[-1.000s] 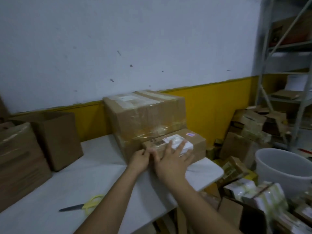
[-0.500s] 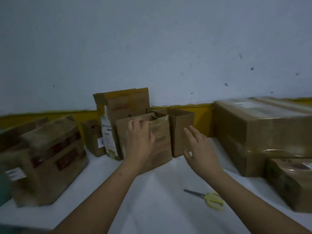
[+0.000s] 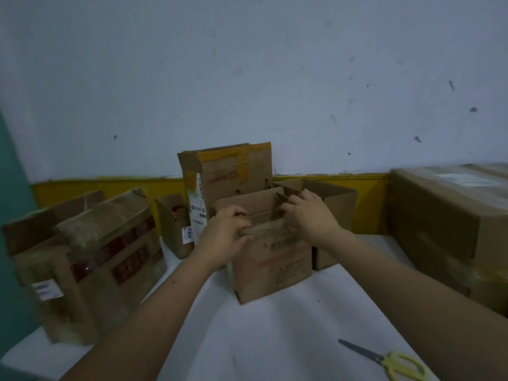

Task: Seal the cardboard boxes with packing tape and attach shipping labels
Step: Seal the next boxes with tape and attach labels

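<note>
Both hands are on the small open box (image 3: 270, 259) sitting mid-desk. The left hand (image 3: 224, 235) has its fingers curled over the near flap, gripping the left end of it, and the right hand (image 3: 309, 215) grips the right end near the inner flaps. A taller taped box (image 3: 228, 171) stands right behind it, an open box (image 3: 334, 215) just to its right. Yellow-handled scissors (image 3: 395, 362) lie on the white desk (image 3: 247, 339), near the right forearm. A big sealed carton (image 3: 450, 224) sits far right.
</note>
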A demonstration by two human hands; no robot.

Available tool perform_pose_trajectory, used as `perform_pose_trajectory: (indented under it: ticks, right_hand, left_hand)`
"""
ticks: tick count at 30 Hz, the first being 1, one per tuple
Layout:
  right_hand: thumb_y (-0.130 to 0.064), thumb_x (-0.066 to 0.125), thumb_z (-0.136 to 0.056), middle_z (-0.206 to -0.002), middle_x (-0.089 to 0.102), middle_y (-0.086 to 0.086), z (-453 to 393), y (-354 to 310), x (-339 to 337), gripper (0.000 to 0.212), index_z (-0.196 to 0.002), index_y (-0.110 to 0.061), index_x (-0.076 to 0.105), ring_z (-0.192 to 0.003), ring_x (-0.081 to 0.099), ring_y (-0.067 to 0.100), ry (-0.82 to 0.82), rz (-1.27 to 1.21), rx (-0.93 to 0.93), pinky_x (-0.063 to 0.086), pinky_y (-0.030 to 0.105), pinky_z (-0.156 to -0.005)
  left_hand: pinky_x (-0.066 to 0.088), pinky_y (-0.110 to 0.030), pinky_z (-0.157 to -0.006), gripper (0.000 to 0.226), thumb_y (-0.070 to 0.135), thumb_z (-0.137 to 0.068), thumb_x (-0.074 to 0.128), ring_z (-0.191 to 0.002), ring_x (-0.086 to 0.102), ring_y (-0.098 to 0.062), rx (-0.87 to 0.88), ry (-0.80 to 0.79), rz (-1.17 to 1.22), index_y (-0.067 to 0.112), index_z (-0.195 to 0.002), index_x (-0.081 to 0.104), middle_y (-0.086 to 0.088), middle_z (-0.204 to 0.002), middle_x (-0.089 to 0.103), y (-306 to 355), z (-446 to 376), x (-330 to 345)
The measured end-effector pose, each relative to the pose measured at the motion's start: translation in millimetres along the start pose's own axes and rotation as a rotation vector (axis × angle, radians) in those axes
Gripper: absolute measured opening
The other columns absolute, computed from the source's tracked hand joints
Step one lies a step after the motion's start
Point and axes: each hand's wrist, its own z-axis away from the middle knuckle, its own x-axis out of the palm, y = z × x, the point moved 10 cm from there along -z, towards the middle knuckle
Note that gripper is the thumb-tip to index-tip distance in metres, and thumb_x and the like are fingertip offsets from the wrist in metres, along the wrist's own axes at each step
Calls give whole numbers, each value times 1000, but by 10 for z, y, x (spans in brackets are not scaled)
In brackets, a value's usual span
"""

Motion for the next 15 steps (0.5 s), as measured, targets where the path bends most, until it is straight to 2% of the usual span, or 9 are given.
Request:
perform_pose_trajectory:
  ticks: [2,5,7,9,11,13,14,15]
  right_hand:
    - [-37,57,-95,-118,56,-3,6,-74,-36,29,-121,-26,64,-112,51,22,-34,-42,-79,36,37,-101]
    - [-42,60,-94,-99,54,-7,115,-243,-104,22,-96,-23,70,-93,53,15,-79,-141,-191,49,34,-75]
    - [-45,57,-95,-96,53,-9,230,-401,-193,23,-94,-24,68,-88,53,12,-102,-118,-271,51,33,-70]
    - [-47,54,-96,-96,53,-11,377,-550,-361,24,-97,-27,67,-88,54,11,-113,-109,-331,51,30,-69]
    - [-50,53,-95,-95,54,-13,524,-618,-508,25,-96,-29,67,-90,55,10,-119,-135,-346,51,31,-70]
    - [-56,51,-94,-92,59,-15,668,-645,-587,28,-91,-33,66,-90,57,9,-167,-166,-326,52,32,-72]
    - [-58,49,-93,-88,62,-13,741,-668,-606,30,-89,-33,66,-85,58,9,-202,-187,-314,52,32,-69]
    - [-57,49,-94,-81,63,-11,813,-693,-614,30,-87,-32,66,-76,59,7,-228,-201,-305,52,30,-65]
  left_hand:
    - [46,-26,-95,19,31,-91,71,-116,50,-5,21,-37,-5,25,-109,76,14,-129,50,29,67,-58]
    - [42,-19,-79,20,34,-93,68,-102,54,-4,16,-103,-57,26,-110,72,16,-120,51,51,180,-180]
    - [38,-24,-75,14,32,-92,64,-98,51,-11,85,-155,-225,25,-103,68,10,-112,50,188,250,-270]
    - [35,-29,-77,12,33,-89,61,-101,46,-16,215,-157,-388,25,-98,66,7,-104,48,438,322,-358]
    - [35,-31,-86,14,40,-90,60,-101,43,-15,288,-158,-406,28,-89,67,5,-101,49,693,390,-434]
    - [40,-34,-96,26,46,-92,60,-91,46,-13,303,-225,-324,30,-71,60,5,-91,52,901,447,-435]
    - [48,-35,-90,32,46,-93,60,-83,50,-13,278,-298,-269,26,-68,59,5,-86,55,956,470,-390]
    - [51,-36,-77,35,47,-94,59,-75,54,-14,240,-390,-209,22,-70,62,3,-82,59,982,502,-315]
